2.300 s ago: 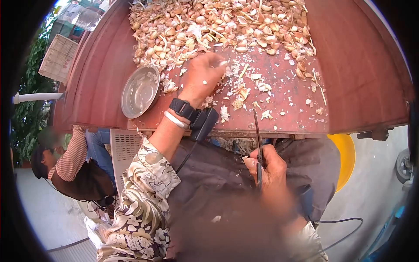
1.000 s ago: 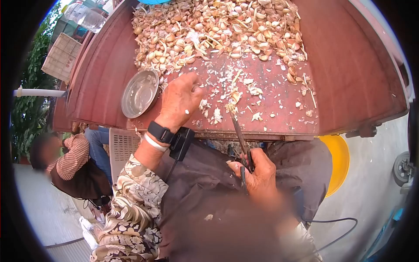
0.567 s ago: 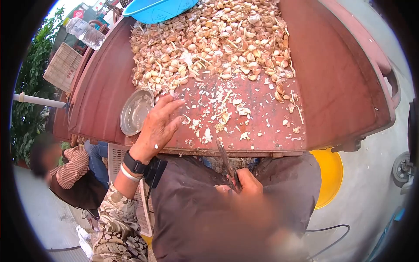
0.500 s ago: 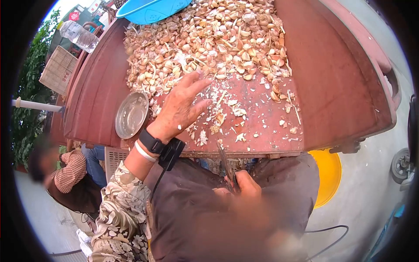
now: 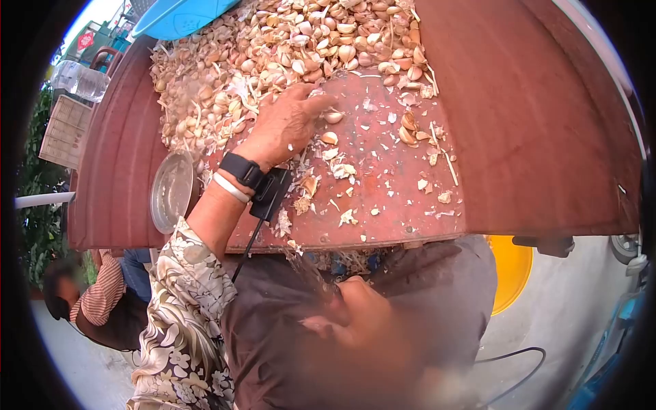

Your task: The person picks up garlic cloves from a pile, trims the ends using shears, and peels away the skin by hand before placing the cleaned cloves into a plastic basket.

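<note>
My left hand [image 5: 287, 126] reaches palm down to the near edge of a heap of garlic cloves [image 5: 273, 61]. Its visible fingers are apart and touch the cloves, with one loose clove [image 5: 333, 117] just below a fingertip; some fingertips are hidden. Low over my lap, my right hand [image 5: 352, 307] is closed round a narrow metal blade tool [image 5: 307, 275], which motion smears. The tool points up and left toward the edge of the red table [image 5: 389, 198]. Bits of skin and a few cloves lie scattered between the heap and that edge.
A round metal dish [image 5: 173, 191] stands left of my left wrist. The blue basin [image 5: 181, 17] is at the back left, near a plastic bottle [image 5: 80, 80]. A yellow tub [image 5: 512, 273] is below the table at right. Another person [image 5: 102, 294] is at lower left.
My left hand has moved onto the cloves and its fingers have lowered. The tool in my right hand has tilted left. The view has shifted, so the table appears closer.
</note>
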A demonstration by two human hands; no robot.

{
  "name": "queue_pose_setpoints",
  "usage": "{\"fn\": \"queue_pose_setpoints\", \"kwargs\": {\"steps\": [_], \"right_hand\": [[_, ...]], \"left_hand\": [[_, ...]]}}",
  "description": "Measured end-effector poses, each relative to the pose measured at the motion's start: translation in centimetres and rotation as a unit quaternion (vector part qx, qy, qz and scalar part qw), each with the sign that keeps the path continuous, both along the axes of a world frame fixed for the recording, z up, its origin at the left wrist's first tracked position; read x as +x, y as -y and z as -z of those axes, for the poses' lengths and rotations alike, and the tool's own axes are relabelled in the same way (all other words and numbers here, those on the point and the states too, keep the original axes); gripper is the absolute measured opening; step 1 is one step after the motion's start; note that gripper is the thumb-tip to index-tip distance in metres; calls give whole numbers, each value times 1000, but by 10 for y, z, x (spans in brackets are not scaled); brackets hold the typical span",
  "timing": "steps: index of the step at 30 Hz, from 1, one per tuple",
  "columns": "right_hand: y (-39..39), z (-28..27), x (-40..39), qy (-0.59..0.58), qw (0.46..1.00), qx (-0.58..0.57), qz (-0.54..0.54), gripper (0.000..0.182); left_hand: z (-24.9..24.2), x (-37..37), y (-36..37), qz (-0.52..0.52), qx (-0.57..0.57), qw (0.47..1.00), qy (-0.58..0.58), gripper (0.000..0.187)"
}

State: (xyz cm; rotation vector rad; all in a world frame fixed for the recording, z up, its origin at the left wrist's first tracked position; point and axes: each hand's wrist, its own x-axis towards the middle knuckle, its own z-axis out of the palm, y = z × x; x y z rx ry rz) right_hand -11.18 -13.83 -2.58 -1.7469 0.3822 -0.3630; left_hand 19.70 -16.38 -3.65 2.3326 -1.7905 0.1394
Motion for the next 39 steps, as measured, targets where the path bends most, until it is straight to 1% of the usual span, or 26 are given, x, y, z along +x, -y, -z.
{"fn": "queue_pose_setpoints", "kwargs": {"steps": [1,2,3,4,5,6,8,11,14,15,17,20,21,23,24,25,27,29,31,32,35,38,39], "right_hand": [[0,-1,-1,-5,1000,2,-3,40],[-1,-1,-2,-10,1000,4,-7,40],[-1,-2,-3,-8,1000,8,-8,40],[-1,-2,-2,-5,1000,10,-9,40],[-1,-3,-2,-3,1000,12,-11,40],[-2,-4,-3,-5,1000,11,-1,40],[-2,-5,-3,-11,1000,8,21,41],[0,-3,-5,-13,999,10,51,41],[1,-2,-6,-12,998,22,57,40],[0,-2,-6,-9,997,34,72,39],[-2,-1,-4,-2,994,56,93,38],[1,5,-4,-8,982,89,167,36],[0,8,0,10,967,149,206,32],[5,2,3,3,950,211,232,29],[6,10,1,-9,963,146,226,28],[7,19,1,-19,972,79,220,28],[5,7,1,-57,981,57,177,29],[3,3,2,-77,988,29,130,31],[0,-3,4,-77,988,65,113,34],[-1,-5,4,-79,988,84,105,35],[-1,-9,5,-84,993,19,80,35],[-2,-10,6,-70,993,66,66,36],[-2,-11,6,-75,993,65,62,36]], "left_hand": [[-1,-5,-17,-25,-11,993,114,28],[-10,-20,-28,-58,-43,953,293,26],[-15,-29,-28,-66,-69,979,178,26],[-19,-41,-22,-72,-94,991,61,25],[-24,-53,-13,-79,-119,988,-58,24],[-32,-69,2,-70,-96,982,-144,21],[-22,-92,35,-39,-153,971,-179,21],[2,-106,72,-91,-69,975,-189,23],[11,-107,84,-117,-130,963,-204,23],[10,-108,83,-111,-138,955,-237,22],[1,-105,70,-106,-159,935,-300,20],[-16,-108,28,-77,-197,924,-319,22],[-21,-112,11,-75,-208,905,-363,22],[-31,-125,-21,-69,-232,860,-448,23],[-37,-132,-36,-88,-247,822,-505,27],[-39,-134,-48,-76,-267,852,-444,26],[-44,-136,-69,-50,-304,898,-314,26],[-51,-139,-82,-38,-313,901,-299,26],[-52,-142,-89,-29,-325,900,-290,27],[-54,-143,-92,-25,-325,895,-305,27],[-51,-137,-99,-26,-308,896,-319,27],[-49,-135,-101,-21,-291,897,-332,26],[-48,-136,-101,-26,-301,891,-340,26]]}}
